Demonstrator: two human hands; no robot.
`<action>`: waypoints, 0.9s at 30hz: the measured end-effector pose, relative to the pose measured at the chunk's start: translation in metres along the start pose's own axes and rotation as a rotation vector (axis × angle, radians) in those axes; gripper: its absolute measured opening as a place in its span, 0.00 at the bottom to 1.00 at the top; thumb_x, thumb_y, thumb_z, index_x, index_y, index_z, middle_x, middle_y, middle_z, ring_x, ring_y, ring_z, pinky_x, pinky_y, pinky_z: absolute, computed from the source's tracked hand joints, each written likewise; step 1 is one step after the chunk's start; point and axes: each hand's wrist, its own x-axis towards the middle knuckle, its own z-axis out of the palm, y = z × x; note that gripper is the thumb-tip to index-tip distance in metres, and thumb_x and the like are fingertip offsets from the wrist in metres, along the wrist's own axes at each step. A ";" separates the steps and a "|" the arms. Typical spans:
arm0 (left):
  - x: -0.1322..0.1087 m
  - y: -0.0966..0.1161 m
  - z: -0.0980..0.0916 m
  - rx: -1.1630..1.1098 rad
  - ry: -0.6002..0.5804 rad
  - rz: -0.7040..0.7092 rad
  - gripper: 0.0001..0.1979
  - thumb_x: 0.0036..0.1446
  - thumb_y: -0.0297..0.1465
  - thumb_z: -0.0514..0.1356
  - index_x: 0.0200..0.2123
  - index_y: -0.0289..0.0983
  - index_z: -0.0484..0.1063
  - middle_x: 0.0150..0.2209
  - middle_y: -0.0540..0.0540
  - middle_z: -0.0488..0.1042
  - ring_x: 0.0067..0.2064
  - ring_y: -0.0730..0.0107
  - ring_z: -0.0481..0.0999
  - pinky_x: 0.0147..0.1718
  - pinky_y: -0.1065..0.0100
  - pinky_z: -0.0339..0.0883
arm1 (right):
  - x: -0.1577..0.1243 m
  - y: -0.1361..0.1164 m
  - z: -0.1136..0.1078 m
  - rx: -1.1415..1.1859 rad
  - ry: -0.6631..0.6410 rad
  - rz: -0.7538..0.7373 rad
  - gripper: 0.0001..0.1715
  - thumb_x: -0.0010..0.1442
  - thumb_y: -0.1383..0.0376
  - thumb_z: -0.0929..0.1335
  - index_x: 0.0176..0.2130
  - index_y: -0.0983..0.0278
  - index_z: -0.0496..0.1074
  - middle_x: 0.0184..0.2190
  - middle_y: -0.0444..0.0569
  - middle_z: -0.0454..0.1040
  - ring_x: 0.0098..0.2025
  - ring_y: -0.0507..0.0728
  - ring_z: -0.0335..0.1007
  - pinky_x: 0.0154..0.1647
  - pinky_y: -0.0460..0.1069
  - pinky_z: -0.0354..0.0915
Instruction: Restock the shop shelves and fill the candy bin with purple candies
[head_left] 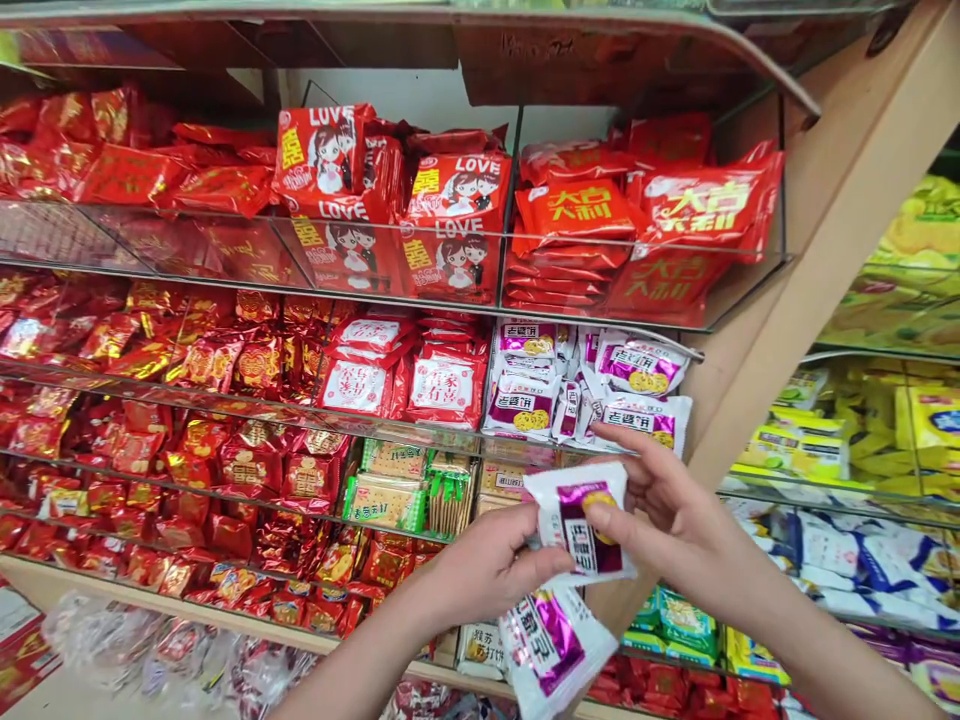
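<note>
My left hand pinches the left edge of a white-and-purple pastry packet, thumb on its front. My right hand grips the same packet from the right, its thumb pressed on the printed face and its index finger stretched out toward the shelf. A second white-and-purple packet hangs below the first, tilted; which fingers support it is hidden. Beyond my hands, similar white-and-purple packets are stacked in a shelf compartment.
Red packets marked LOVE and red-and-gold packets fill the top shelf behind a clear front panel. Green cracker packs lie below. A wooden upright divides off yellow packets at right. Plastic-wrapped goods sit at lower left.
</note>
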 end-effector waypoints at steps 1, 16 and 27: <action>-0.001 0.003 -0.003 0.085 -0.032 0.005 0.15 0.59 0.39 0.53 0.41 0.34 0.71 0.38 0.42 0.73 0.39 0.65 0.71 0.38 0.67 0.62 | -0.003 0.000 -0.003 -0.080 0.001 -0.025 0.31 0.56 0.59 0.66 0.57 0.54 0.55 0.46 0.49 0.71 0.44 0.55 0.70 0.40 0.51 0.71; 0.001 -0.001 -0.019 -0.112 0.336 -0.073 0.12 0.56 0.37 0.55 0.40 0.37 0.66 0.34 0.48 0.70 0.34 0.71 0.69 0.33 0.71 0.62 | 0.089 0.007 -0.013 -0.218 0.720 -0.595 0.12 0.49 0.66 0.71 0.32 0.61 0.63 0.31 0.43 0.68 0.31 0.52 0.67 0.31 0.49 0.65; -0.018 -0.018 -0.014 -0.018 0.227 -0.149 0.07 0.56 0.34 0.56 0.34 0.36 0.68 0.33 0.48 0.72 0.35 0.71 0.70 0.35 0.71 0.62 | 0.117 0.003 -0.011 -0.658 0.537 -0.155 0.07 0.54 0.61 0.67 0.29 0.63 0.69 0.24 0.45 0.74 0.26 0.54 0.68 0.31 0.48 0.58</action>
